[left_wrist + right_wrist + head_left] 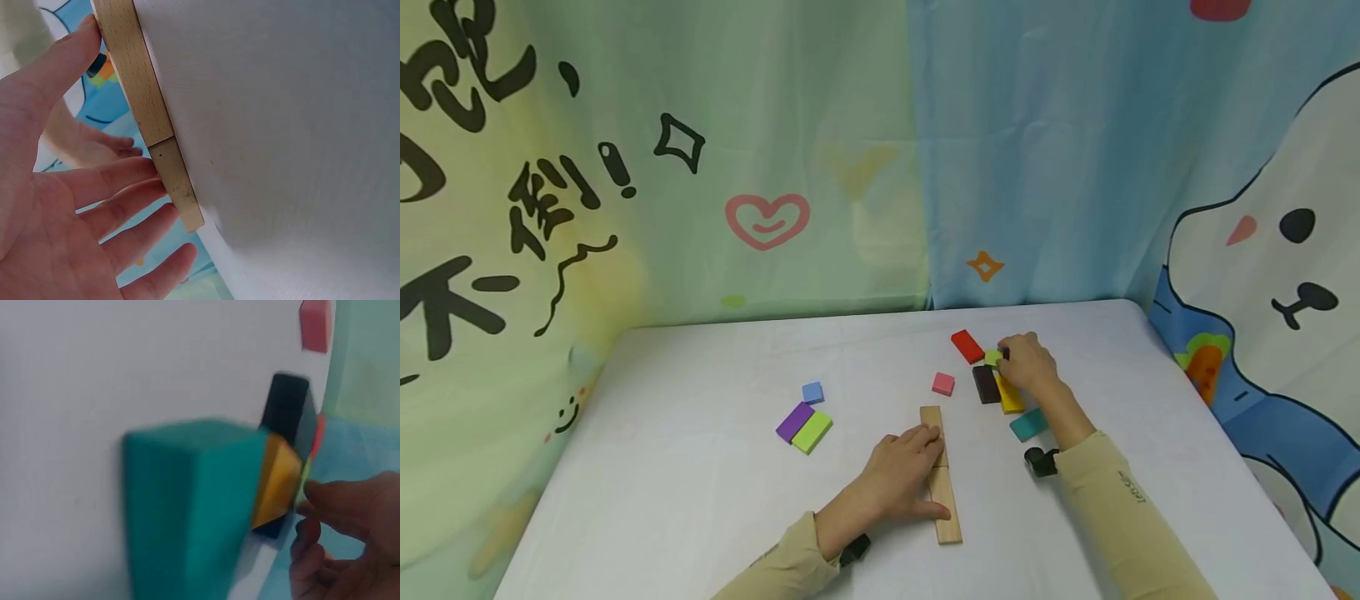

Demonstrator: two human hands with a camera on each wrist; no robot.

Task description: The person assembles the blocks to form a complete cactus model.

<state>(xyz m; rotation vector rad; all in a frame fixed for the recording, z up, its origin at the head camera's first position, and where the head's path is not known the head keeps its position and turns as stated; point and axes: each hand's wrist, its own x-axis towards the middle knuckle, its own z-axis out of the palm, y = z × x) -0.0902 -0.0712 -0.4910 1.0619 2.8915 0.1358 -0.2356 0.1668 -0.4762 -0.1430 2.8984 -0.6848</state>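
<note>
My left hand (901, 475) lies along the left side of two pale wooden blocks (951, 508) set end to end in a strip. Its extended fingers and thumb touch the strip's long edge in the left wrist view. My right hand (1028, 362) reaches into a group of coloured blocks, fingers bent. Its fingertips are right at a lime cube (992, 357) and a small dark block (1005, 354); I cannot tell whether they pinch either. Around them lie a red block (967, 346), a black block (986, 385) and a yellow block (1009, 395). A teal block (187, 506) looms close in the right wrist view.
A pink cube (943, 383) sits beyond the wooden strip. Farther left, a blue cube (812, 392) stands near a purple block (794, 422) and a lime block (812, 432) lying side by side. Printed curtains (760, 283) hang behind the white table (647, 467).
</note>
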